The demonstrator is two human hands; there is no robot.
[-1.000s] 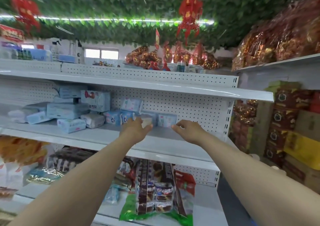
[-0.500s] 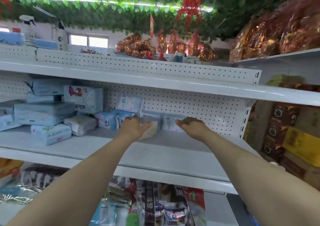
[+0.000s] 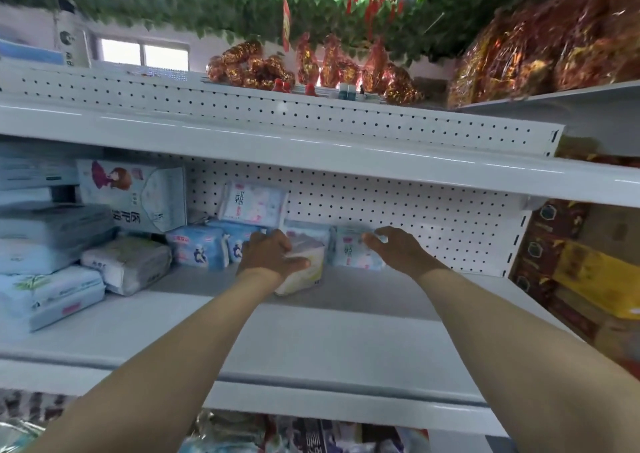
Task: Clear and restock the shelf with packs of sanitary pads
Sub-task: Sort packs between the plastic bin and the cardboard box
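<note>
Colours: white shelf (image 3: pixel 311 345), pastel stock
Back panel (image 3: pixel 415 210) white with a black dot grid; yellow-edged pack (image 3: pixel 304 274) white and pale yellow; pink-marked pack (image 3: pixel 349 251) pale blue-white; blue packs (image 3: pixel 197 251) light blue with dark figures; box (image 3: pixel 138 196) pale with a purple, red-haired cartoon; leaves (image 3: pixel 225 5) green; foil bundles (image 3: pixel 554 47) red-gold; carton (image 3: pixel 602 279) yellow

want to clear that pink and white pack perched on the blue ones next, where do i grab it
Likely by its side edges, coming from the front: the pink and white pack stands upright on the blue packs, backed by the pegboard, broad face forward.
</note>
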